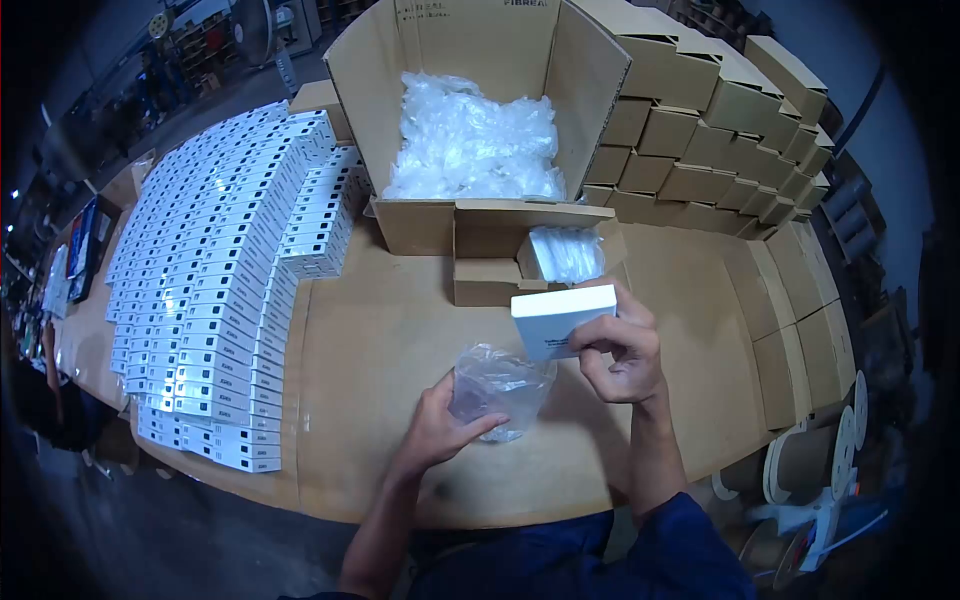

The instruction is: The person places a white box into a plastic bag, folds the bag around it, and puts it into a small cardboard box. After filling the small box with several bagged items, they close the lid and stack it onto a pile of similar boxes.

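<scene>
Over the middle of the table, my left hand (445, 425) is closed on a clear plastic bag (510, 388), with the thumb across its front. To the right and a little higher, my right hand (625, 350) grips a small white box (562, 318) with dark print on its lower face. The white box is up and to the right of the bag, apart from it. Behind it stands an open small cardboard box (486, 285) with several plastic-wrapped packs (566, 255) at its right side.
A large open carton (415, 228) full of clear plastic bags (480, 140) stands at the back. Stacked white boxes (215, 290) fill the left side. Brown cardboard boxes (690, 135) are piled at the back right, and more (800, 320) line the right edge. Spools (815, 455) stand below right.
</scene>
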The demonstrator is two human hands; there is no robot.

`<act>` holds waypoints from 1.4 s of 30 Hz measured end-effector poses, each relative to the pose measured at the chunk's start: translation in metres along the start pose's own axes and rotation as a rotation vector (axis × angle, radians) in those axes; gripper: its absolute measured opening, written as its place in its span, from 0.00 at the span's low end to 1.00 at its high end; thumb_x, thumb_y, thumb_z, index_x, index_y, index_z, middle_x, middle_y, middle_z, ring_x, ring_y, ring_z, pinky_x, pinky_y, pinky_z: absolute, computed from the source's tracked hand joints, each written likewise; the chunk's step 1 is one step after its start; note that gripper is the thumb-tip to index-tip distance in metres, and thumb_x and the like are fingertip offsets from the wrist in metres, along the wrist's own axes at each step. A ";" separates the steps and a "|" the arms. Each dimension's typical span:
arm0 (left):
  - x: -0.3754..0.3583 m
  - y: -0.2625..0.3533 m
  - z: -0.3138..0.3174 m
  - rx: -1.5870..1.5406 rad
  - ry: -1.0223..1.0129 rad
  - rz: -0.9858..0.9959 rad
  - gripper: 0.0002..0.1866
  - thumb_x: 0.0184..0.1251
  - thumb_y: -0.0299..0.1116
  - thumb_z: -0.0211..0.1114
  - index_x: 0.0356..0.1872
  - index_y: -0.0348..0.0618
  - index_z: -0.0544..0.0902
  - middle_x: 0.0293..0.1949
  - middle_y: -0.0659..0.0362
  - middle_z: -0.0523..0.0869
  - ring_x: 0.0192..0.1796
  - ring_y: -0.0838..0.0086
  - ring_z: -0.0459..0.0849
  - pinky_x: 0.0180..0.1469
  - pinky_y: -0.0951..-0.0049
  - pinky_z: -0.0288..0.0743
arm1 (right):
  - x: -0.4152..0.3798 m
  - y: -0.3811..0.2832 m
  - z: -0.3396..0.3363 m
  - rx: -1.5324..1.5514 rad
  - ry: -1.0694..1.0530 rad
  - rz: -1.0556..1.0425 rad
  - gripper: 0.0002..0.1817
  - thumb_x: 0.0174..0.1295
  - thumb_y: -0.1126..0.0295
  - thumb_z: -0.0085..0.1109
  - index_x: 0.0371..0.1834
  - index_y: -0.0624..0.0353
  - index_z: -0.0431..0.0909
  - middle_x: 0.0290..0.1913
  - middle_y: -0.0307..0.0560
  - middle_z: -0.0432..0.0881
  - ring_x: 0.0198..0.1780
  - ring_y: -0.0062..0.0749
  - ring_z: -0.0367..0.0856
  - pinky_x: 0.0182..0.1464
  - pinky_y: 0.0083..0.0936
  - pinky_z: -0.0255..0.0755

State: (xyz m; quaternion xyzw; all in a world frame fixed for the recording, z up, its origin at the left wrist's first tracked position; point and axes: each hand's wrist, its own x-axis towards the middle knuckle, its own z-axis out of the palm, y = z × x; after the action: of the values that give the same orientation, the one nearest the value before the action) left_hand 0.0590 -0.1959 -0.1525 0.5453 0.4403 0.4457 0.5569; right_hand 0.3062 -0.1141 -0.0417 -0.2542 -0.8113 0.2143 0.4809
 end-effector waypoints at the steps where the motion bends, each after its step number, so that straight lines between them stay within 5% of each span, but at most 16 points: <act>1: 0.000 0.001 0.000 0.002 0.005 -0.001 0.33 0.59 0.30 0.83 0.65 0.35 0.79 0.52 0.55 0.91 0.53 0.75 0.88 0.60 0.68 0.81 | 0.000 0.000 -0.002 -0.009 0.006 -0.002 0.13 0.39 0.83 0.58 0.30 0.61 0.85 0.46 0.61 0.83 0.46 0.48 0.85 0.48 0.33 0.80; 16: 0.003 -0.002 -0.002 0.050 0.003 0.032 0.34 0.59 0.30 0.83 0.66 0.34 0.78 0.53 0.53 0.91 0.55 0.72 0.88 0.61 0.66 0.82 | 0.007 0.005 0.010 0.192 -0.292 0.134 0.11 0.47 0.83 0.59 0.33 0.60 0.87 0.37 0.50 0.78 0.36 0.39 0.78 0.38 0.33 0.72; 19: 0.003 -0.004 0.001 0.080 0.035 0.043 0.35 0.59 0.31 0.83 0.67 0.34 0.77 0.54 0.52 0.90 0.56 0.71 0.88 0.62 0.65 0.81 | 0.004 0.007 0.031 0.214 -0.230 0.217 0.12 0.53 0.82 0.59 0.38 0.59 0.88 0.38 0.50 0.79 0.39 0.39 0.80 0.42 0.32 0.73; 20: 0.004 -0.003 0.002 -0.011 0.030 0.036 0.37 0.60 0.30 0.83 0.69 0.34 0.75 0.58 0.51 0.88 0.60 0.71 0.86 0.64 0.65 0.79 | 0.005 0.004 0.033 0.261 -0.265 0.252 0.14 0.62 0.73 0.57 0.48 0.59 0.89 0.45 0.53 0.82 0.47 0.41 0.82 0.52 0.33 0.74; 24: 0.003 -0.002 -0.003 -0.143 0.005 -0.015 0.41 0.59 0.26 0.83 0.72 0.34 0.70 0.63 0.53 0.83 0.65 0.69 0.82 0.69 0.64 0.76 | -0.006 0.012 0.041 0.489 -0.273 0.387 0.30 0.69 0.57 0.46 0.65 0.67 0.82 0.62 0.60 0.80 0.67 0.49 0.76 0.74 0.39 0.64; 27: 0.002 0.003 -0.004 -0.162 0.001 -0.046 0.42 0.59 0.25 0.83 0.73 0.34 0.70 0.63 0.53 0.83 0.65 0.70 0.82 0.69 0.64 0.76 | -0.011 0.013 0.043 0.572 -0.208 0.428 0.34 0.69 0.55 0.44 0.69 0.68 0.79 0.65 0.62 0.78 0.69 0.49 0.75 0.75 0.39 0.62; 28: 0.002 0.001 -0.004 -0.163 0.002 -0.039 0.42 0.59 0.25 0.82 0.73 0.33 0.70 0.63 0.53 0.83 0.65 0.69 0.82 0.70 0.64 0.75 | -0.011 0.012 0.047 0.619 -0.183 0.456 0.40 0.70 0.46 0.44 0.70 0.73 0.77 0.65 0.64 0.80 0.70 0.49 0.75 0.77 0.39 0.59; 33: 0.002 -0.010 0.001 -0.336 0.040 0.083 0.32 0.73 0.27 0.72 0.74 0.33 0.69 0.64 0.53 0.82 0.65 0.69 0.82 0.70 0.66 0.75 | -0.019 0.019 0.047 0.563 -0.266 0.477 0.35 0.70 0.53 0.43 0.72 0.68 0.77 0.67 0.62 0.77 0.70 0.49 0.74 0.75 0.37 0.62; 36: 0.000 -0.023 0.003 -0.527 0.114 -0.050 0.23 0.85 0.33 0.57 0.73 0.32 0.70 0.63 0.53 0.82 0.64 0.70 0.82 0.70 0.67 0.73 | -0.026 0.019 0.051 0.614 -0.303 0.502 0.34 0.70 0.58 0.49 0.76 0.66 0.72 0.70 0.63 0.75 0.72 0.48 0.73 0.75 0.38 0.62; 39: 0.000 -0.033 0.009 -0.607 0.202 -0.094 0.22 0.89 0.36 0.47 0.74 0.32 0.70 0.63 0.53 0.83 0.64 0.71 0.81 0.70 0.67 0.73 | -0.035 0.010 0.068 0.804 0.022 0.540 0.38 0.65 0.67 0.58 0.81 0.64 0.65 0.73 0.63 0.73 0.74 0.47 0.71 0.77 0.39 0.61; 40: 0.000 -0.031 0.010 -0.628 0.212 -0.075 0.22 0.89 0.36 0.47 0.74 0.32 0.70 0.63 0.53 0.83 0.64 0.71 0.81 0.70 0.67 0.73 | -0.042 0.013 0.068 0.961 0.128 0.567 0.36 0.67 0.75 0.62 0.80 0.64 0.65 0.69 0.61 0.77 0.70 0.41 0.76 0.73 0.37 0.68; 42: 0.000 -0.026 0.010 -0.665 0.237 -0.034 0.22 0.89 0.36 0.48 0.73 0.32 0.71 0.62 0.53 0.83 0.64 0.71 0.81 0.70 0.67 0.73 | -0.067 0.029 0.071 1.023 0.148 0.794 0.29 0.71 0.74 0.62 0.74 0.66 0.69 0.64 0.57 0.82 0.66 0.36 0.80 0.69 0.33 0.73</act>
State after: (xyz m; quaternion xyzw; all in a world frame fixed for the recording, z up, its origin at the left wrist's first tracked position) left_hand 0.0693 -0.1986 -0.1787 0.2713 0.3415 0.6154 0.6565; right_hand 0.2763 -0.1404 -0.1359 -0.2878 -0.4161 0.7168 0.4798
